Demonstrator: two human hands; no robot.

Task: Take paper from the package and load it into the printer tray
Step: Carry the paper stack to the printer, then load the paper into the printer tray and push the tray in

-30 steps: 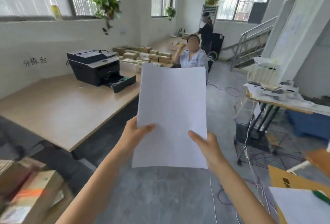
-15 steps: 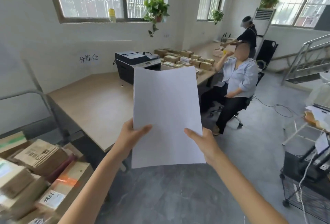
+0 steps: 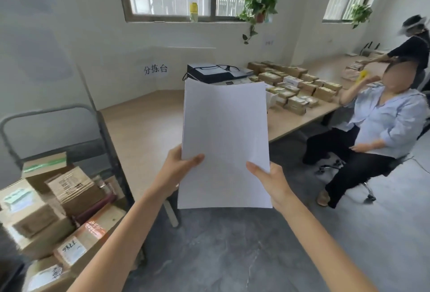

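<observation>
Head: both hands grip smooth white paper stack (image 3: 224, 142) (rectangular)

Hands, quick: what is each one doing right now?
Left hand: closed on the left edge of the paper stack, thumb on top.
Right hand: closed on the same stack's right edge, held up in the air.

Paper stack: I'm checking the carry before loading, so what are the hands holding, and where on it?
Both hold the paper stack: left hand at its lower left edge, right hand at its lower right edge, thumbs on the front.
</observation>
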